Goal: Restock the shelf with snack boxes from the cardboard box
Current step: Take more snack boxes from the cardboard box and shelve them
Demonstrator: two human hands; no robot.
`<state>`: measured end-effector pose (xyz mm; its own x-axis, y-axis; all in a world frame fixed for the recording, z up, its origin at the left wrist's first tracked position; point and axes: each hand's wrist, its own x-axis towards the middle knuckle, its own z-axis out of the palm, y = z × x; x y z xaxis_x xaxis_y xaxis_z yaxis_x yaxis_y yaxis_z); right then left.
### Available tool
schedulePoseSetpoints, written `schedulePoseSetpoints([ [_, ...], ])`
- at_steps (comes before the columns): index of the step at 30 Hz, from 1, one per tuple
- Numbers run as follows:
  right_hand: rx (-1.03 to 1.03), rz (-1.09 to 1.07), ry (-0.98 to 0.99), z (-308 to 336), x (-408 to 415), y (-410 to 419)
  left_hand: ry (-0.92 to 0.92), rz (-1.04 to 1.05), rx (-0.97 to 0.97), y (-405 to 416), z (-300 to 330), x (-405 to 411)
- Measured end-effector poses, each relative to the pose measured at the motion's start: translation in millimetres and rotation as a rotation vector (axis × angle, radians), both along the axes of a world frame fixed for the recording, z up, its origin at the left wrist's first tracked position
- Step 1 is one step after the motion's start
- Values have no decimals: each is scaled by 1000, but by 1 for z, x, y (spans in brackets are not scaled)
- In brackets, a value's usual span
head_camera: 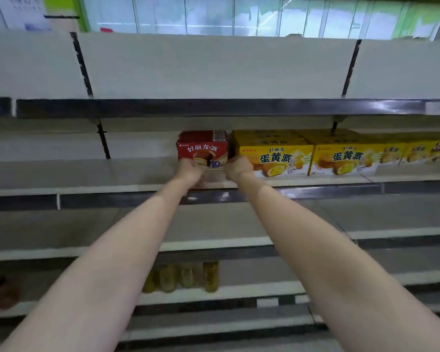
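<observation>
The place was a shop aisle, filled side to side by a long white shelving unit with dark metal edge strips; behind its top ran a wall of pale glass panels framed in green. The upper tiers stood bare; the shelf the person worked at was a white board at about chest height, with more boards stepping down below it. On that shelf, to the right, sat a row of yellow boxes printed with cakes, packed side by side and running off toward the right edge. Lower down, a few jars with yellowish contents stood together on a lower board, partly hidden behind the left forearm; a blurred brown thing lay at the far left, too soft to name. Both bare arms reached forward and up; the red box stood upright on the shelf, just beside the left end of the yellow row, its front facing out. The left hand was at the box's lower left corner and the right hand at its lower right corner; the fingers of both looked curled round the bottom edges, gripping the box from either side.
</observation>
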<state>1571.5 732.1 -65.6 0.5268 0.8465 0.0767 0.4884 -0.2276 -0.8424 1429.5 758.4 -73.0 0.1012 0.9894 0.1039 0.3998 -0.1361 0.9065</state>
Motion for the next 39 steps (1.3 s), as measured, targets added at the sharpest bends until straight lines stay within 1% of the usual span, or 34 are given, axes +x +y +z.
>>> schedulePoseSetpoints([
  [2,10,26,37,-4,13,-25,66,15,80,-23,-4,14],
  [5,17,81,57,-9,37,-75,255,1,160,-71,-5,40],
  [9,-23,30,48,-40,86,-144,377,-193,202,-135,-13,96],
  [11,-62,-30,43,-64,119,-182,429,-286,182,-161,-29,132],
  [14,-127,-156,98,-98,170,-251,452,-434,144,-208,-63,189],
  [16,-199,-207,121,-123,204,-299,511,-526,140,-242,-88,224],
  [19,-312,-325,78,-149,245,-376,583,-697,111,-299,-124,278],
  [21,-361,-382,58,-168,266,-427,596,-807,100,-339,-145,314],
  [25,-433,-527,119,-213,306,-520,656,-1017,178,-418,-179,384],
  [28,-426,-692,138,-244,332,-579,707,-1145,223,-477,-206,434],
  [33,-484,-934,188,-273,365,-670,790,-1390,244,-566,-245,508],
  [35,-517,-1036,229,-282,373,-705,780,-1482,228,-597,-256,531],
  [39,-545,-1238,321,-303,381,-757,690,-1667,145,-648,-274,569],
])
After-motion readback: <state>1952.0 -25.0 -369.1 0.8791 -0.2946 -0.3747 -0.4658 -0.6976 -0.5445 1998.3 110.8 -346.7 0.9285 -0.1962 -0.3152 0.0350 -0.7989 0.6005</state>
